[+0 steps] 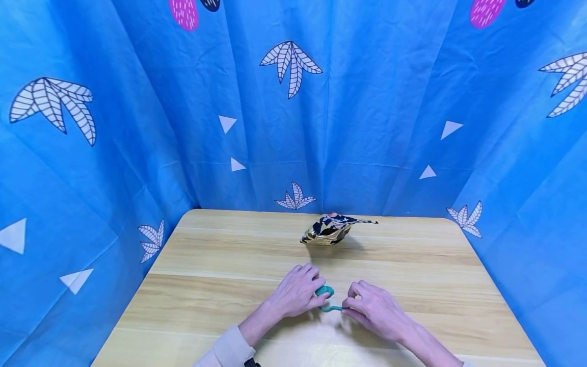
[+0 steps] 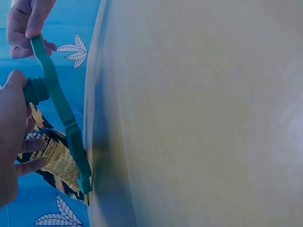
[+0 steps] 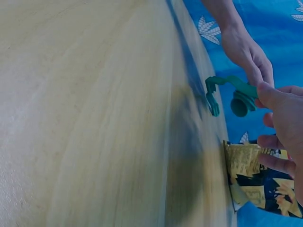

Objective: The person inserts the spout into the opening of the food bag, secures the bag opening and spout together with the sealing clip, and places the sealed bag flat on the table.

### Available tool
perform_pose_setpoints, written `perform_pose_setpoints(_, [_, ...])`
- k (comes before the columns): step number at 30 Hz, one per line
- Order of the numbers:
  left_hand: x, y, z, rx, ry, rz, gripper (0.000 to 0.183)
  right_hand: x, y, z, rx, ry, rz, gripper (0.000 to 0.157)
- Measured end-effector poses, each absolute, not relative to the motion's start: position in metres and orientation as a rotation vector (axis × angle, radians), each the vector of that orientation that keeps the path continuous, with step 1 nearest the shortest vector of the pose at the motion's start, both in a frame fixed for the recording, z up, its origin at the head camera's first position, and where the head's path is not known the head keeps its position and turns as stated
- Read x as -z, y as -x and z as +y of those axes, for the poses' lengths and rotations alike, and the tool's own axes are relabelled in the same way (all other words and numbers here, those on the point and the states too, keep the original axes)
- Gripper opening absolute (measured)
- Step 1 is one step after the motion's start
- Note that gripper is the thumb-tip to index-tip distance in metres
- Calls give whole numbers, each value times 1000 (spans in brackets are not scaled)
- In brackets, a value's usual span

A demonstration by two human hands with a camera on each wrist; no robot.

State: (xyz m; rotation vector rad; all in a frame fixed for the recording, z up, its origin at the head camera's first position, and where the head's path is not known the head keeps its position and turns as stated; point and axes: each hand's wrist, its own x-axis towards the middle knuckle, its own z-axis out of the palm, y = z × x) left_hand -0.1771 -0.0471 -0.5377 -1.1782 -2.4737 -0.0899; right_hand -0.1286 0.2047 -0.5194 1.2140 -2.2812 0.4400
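I saw a teal clip (image 1: pixel 326 299) on the pale wood-grain tabletop (image 1: pixel 220 285), a gold-and-black printed bag (image 1: pixel 327 230), and a blue backdrop (image 1: pixel 367 102) patterned with white leaves and triangles.

A teal clip (image 2: pixel 59 101) stretches along the wooden table's (image 2: pixel 199 113) edge. The right hand (image 2: pixel 26 26) pinches its upper end; the left hand (image 2: pixel 12 137) grips its round end. A gold-and-black bag (image 2: pixel 54 163) lies beyond the clip.

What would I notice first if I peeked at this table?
Probably the two hands at the near edge of the wooden table: the left hand and right hand both pinch a small teal clip. Behind them, near the far edge, lies a crumpled shiny snack bag, with bright blue leaf-printed cloth all around.
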Motion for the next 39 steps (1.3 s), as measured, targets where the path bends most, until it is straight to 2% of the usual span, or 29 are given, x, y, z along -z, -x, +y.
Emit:
perform_pose_setpoints(22, [538, 179, -54, 104, 1146, -2482, 33, 531, 131, 208, -340, -1191, -2359, 6])
perform_pose_setpoints(39, [539, 180, -58, 99, 1149, -2474, 33, 541, 135, 214, -275, -1144, -2477, 11])
